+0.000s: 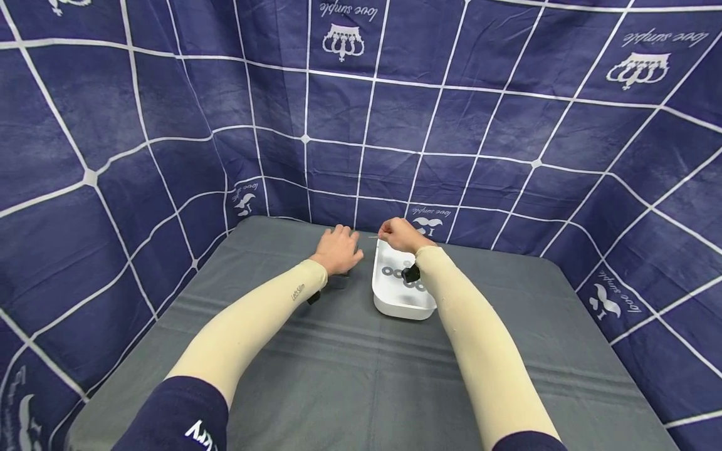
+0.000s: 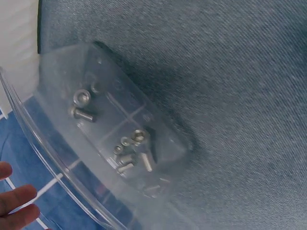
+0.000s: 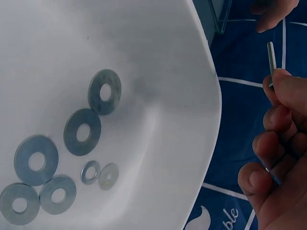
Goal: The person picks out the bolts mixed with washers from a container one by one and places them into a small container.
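My right hand (image 1: pixel 402 234) is above the far end of a white tray (image 1: pixel 403 310), pinching a slim metal rod (image 3: pixel 271 60) between thumb and forefinger. Its lower end is hidden by the fingertips. Flat grey washers (image 3: pixel 36 160) of larger and smaller sizes lie on the tray's floor. To the left, my left hand (image 1: pixel 338 250) hovers with fingers spread and nothing in them. Beneath that hand, a clear plastic box (image 2: pixel 163 148) holds several small bolts (image 2: pixel 84 114) and nuts (image 2: pixel 139 136). The left fingertips (image 2: pixel 19 199) show beyond the box's rim.
A grey cloth (image 1: pixel 316 376) covers the table. Blue fabric (image 1: pixel 395 113) with white grid lines rises behind it and along both sides. The tray's far end is close to the back fabric.
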`<state>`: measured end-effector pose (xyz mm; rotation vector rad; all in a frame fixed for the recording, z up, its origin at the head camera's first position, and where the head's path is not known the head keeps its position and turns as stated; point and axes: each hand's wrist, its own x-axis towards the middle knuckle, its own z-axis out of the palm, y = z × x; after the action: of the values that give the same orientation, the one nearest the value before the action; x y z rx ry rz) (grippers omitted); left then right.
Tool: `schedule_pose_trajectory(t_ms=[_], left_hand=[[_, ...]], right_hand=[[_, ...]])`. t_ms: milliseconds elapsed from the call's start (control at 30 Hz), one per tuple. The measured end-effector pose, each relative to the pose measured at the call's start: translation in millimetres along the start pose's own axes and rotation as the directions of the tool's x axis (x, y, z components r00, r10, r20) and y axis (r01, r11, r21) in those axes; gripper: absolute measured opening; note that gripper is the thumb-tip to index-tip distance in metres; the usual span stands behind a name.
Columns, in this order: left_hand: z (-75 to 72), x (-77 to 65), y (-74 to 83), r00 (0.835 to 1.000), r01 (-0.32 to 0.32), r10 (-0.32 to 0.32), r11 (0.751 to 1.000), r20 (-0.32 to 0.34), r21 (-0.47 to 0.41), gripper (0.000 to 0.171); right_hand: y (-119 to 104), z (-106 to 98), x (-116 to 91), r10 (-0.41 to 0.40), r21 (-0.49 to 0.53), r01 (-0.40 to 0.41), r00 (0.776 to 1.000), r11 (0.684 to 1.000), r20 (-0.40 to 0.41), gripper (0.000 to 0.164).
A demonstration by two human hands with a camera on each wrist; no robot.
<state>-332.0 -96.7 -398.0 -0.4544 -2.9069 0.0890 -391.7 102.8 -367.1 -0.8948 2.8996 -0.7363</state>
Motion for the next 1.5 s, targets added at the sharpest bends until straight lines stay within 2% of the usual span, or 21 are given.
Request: schedule_pose_trajectory(t_ms=[400, 667, 1000, 1500], left_hand=[[1.5, -5.3, -13.8, 1.000, 0.028, -0.028, 1.000, 0.015, -0.003, 0.058], [4.9, -7.8, -23.6, 0.999, 0.035, -0.035, 0.999, 0.017, 0.016, 0.055], [4.4, -14.1, -35.7, 0.999, 0.039, -0.038, 0.999, 0.038, -0.006, 0.053], [10.0, -23.6, -58.9, 0.992, 0.065, -0.063, 0.998, 0.107, -0.020, 0.060]], right_hand=[[-11.1, 5.3, 7.9, -0.020, 0.005, 0.020, 1.000, 1.000, 0.012, 0.019], [-18.5, 13.5, 13.4, -0.031, 0.000, 0.031, 0.999, 1.000, -0.014, 0.017], [-27.0, 22.8, 21.1, -0.067, 0.000, 0.067, 0.998, 0.998, -0.015, 0.017], [-42.2, 38.4, 33.9, -0.077, -0.015, 0.078, 0.997, 0.997, 0.008, 0.016]])
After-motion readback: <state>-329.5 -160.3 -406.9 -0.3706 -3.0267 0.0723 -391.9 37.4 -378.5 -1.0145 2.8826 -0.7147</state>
